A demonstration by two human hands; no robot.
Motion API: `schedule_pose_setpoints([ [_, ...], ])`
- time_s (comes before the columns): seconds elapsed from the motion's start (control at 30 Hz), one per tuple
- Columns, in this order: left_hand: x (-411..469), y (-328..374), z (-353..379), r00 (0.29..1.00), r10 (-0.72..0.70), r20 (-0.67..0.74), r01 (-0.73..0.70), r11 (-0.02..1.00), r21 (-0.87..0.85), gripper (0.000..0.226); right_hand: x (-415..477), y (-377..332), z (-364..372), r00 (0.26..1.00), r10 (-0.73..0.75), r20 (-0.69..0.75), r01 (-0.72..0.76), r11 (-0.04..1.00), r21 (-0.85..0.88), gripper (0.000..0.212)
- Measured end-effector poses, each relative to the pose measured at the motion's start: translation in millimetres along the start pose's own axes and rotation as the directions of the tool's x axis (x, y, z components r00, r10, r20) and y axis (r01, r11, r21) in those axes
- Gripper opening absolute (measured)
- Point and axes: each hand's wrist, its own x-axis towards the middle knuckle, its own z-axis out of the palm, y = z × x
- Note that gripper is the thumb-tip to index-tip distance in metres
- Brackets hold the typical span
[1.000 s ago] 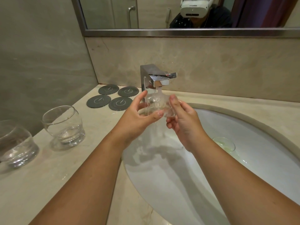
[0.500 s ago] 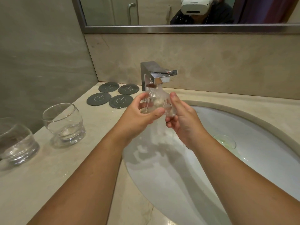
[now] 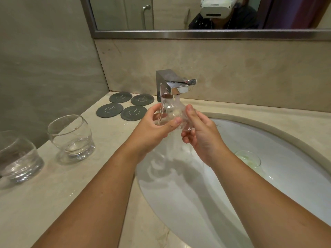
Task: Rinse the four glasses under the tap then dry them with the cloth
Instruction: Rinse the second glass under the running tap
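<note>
Glass held directly beneath the running tap, over the basin; left hand grips it, fingers curled round its left side; right hand holds its right side, fingers curled beneath; second glass and third glass stand upright on the counter at left, near four dark coasters.

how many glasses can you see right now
3. One glass is held by the left hand and right hand under the tap; a second glass and a third glass stand left on the counter. A round shape in the basin may be a fourth.
</note>
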Motion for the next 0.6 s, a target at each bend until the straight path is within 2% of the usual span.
schedule_pose_setpoints([
  [0.17,-0.8,1.6,-0.6,0.994,0.021,-0.104,-0.021,1.000,0.000,0.100,1.2,1.0,0.6,0.996,0.093,0.012,-0.092,0.995,-0.046,0.053],
  [0.3,1.8,2.1,1.9,0.987,-0.046,-0.157,0.030,0.994,-0.104,0.095,1.1,1.9,1.3,0.994,0.063,0.094,-0.062,0.998,-0.015,0.040],
  [0.4,2.2,2.0,1.2,0.995,-0.044,-0.087,0.034,0.993,-0.113,0.102,1.4,2.2,0.5,0.998,0.005,0.057,-0.006,1.000,0.008,0.035],
  [0.5,-0.2,1.7,0.3,1.000,-0.006,-0.008,0.006,0.999,-0.031,0.107,0.9,-0.5,0.6,1.000,0.029,0.008,-0.029,0.999,0.012,0.041],
  [0.6,1.3,-0.7,-0.3,0.999,0.002,-0.048,-0.003,1.000,-0.031,0.099,1.7,0.1,-0.2,0.998,0.063,-0.031,-0.065,0.996,-0.064,0.053],
])
